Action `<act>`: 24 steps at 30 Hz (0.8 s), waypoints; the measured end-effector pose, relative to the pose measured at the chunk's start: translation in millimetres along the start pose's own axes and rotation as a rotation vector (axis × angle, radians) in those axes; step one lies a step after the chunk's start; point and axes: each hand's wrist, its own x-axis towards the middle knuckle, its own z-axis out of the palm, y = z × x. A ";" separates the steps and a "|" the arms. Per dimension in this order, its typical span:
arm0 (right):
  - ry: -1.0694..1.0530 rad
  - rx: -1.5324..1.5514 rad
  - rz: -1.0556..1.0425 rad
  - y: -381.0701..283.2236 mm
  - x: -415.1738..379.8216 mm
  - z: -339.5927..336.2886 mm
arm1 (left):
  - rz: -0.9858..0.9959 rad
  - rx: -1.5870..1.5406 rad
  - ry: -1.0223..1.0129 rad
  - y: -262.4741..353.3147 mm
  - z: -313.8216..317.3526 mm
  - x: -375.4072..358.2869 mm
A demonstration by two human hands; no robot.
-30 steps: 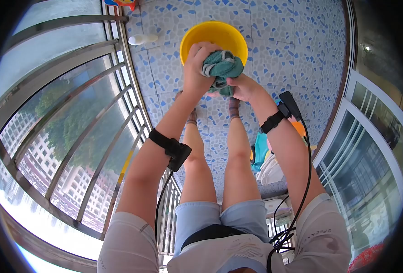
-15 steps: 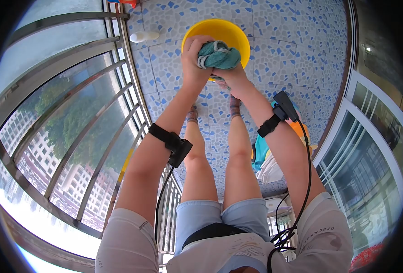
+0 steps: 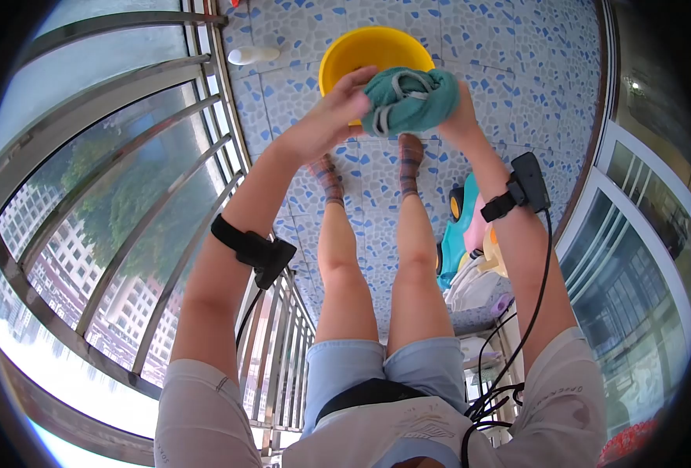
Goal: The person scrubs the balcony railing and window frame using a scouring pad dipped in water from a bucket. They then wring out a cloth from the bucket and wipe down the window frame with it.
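A bunched green cloth [image 3: 415, 101] with pale edging hangs above the near rim of a yellow basin [image 3: 376, 40]. My right hand [image 3: 461, 117] grips its right side, fingers partly hidden behind the cloth. At the cloth's left edge is my left hand [image 3: 333, 117], fingers spread and slightly blurred, not closed round it. The basin stands on the blue-and-grey patterned floor beyond my feet.
A white bottle [image 3: 253, 55] lies on the floor at the upper left. Metal railings [image 3: 119, 234] run along the left. A teal ride-on toy [image 3: 456, 234] and pale fabric [image 3: 472, 287] lie right of my legs. A sliding door [image 3: 611, 257] stands at the right.
My hands have moved apart and the cloth has shifted right with my right hand. My left hand has let go of it and opened. More of the toy shows.
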 end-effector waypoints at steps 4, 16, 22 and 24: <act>-0.054 0.056 -0.172 -15.3 -0.9 -7.4 | -0.226 -0.299 -0.105 9.9 9.2 1.0; -0.040 -0.213 -0.449 -25.1 9.6 -11.0 | -0.334 -0.562 -0.411 -0.2 44.3 -20.7; -0.046 -0.692 -0.521 -13.9 4.2 -16.6 | -0.249 0.571 0.013 11.4 41.1 -1.8; -0.033 -0.798 -0.333 -10.0 0.5 -7.4 | -0.171 0.816 0.107 12.8 51.4 1.9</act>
